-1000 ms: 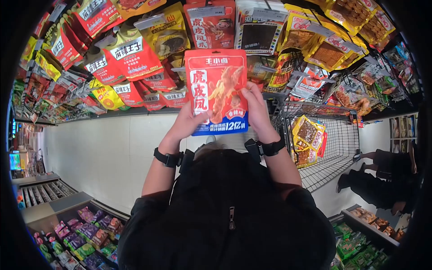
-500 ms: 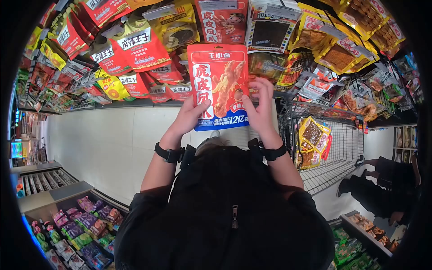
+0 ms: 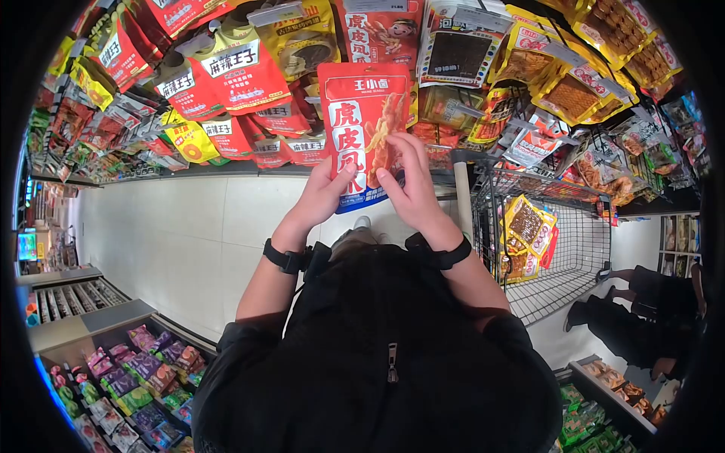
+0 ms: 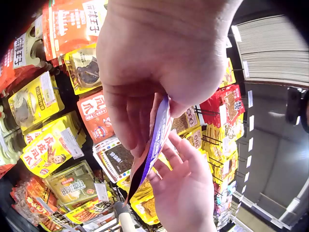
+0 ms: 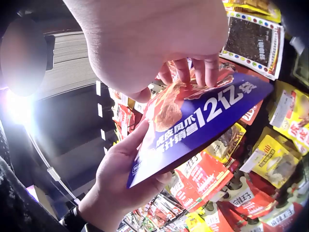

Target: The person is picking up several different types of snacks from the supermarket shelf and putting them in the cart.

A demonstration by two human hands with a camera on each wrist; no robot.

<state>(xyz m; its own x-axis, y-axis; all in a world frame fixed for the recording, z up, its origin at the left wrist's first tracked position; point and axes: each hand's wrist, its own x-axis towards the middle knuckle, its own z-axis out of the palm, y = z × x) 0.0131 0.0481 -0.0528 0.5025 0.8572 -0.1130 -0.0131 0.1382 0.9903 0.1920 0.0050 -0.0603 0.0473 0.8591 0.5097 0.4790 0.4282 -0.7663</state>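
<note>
1. Setting: a pale tiled floor (image 3: 174,241) lies below me. Rows of hanging snack packets (image 3: 242,64) fill the far side; a low bin of small bags (image 3: 151,370) stands near left, and green bags (image 3: 581,411) sit near right.
2. Workpiece: one red packet (image 3: 351,90) is located in front of my body, between my two hands, on the near side of the hanging rows. Its front carries white character panels and a picture of food; its bottom band is blue. The front faces up toward my head, and the right side bends away.
3. Left hand (image 3: 321,198): grasping. I pinch the lower left edge of the red packet, thumb on the front, fingers behind.
4. Right hand (image 3: 414,189): released. My fingers are extended and relaxed over the right part of the packet's front; firm contact of every fingertip cannot be told.
5. Adjacent stock: a hanging red pouch (image 3: 381,38) with matching characters is just beyond the workpiece; a black-and-white packet (image 3: 459,53) hangs to its right.
6. Right side: a wire cart (image 3: 578,253) stands near my right arm and contains yellow packets (image 3: 531,226). Farther right, a person in dark clothing (image 3: 615,328) is partly visible.
</note>
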